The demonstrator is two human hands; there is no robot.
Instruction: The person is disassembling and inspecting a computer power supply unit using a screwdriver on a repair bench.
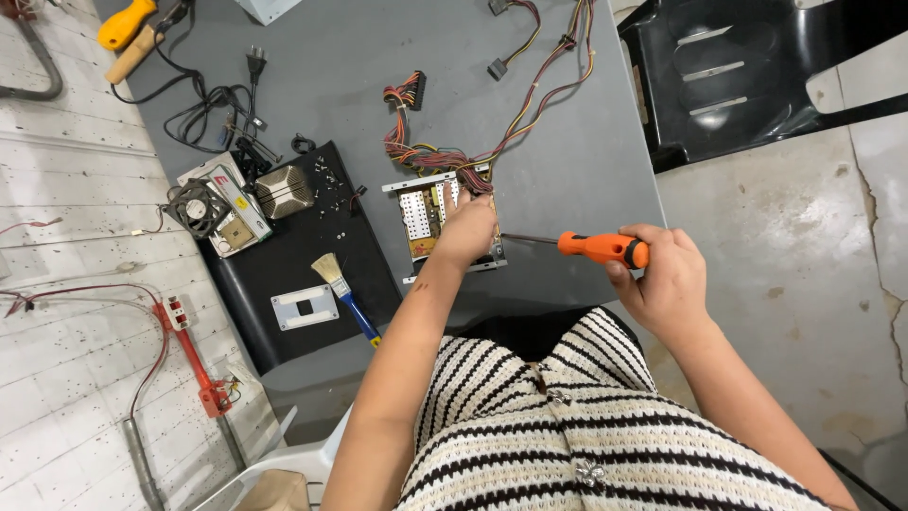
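An open metal power supply case with a circuit board inside lies on the grey table. My left hand rests on top of it, fingers spread over the board. A bundle of coloured wires runs from the case toward the far side of the table. My right hand grips an orange-handled screwdriver, held level, its metal shaft pointing left at the case's right side near my left hand.
A black mat at the left bears a small fan, a heat sink, a metal bracket, small screws and a blue-handled brush. Black power cords lie behind. A black plastic chair stands at the right.
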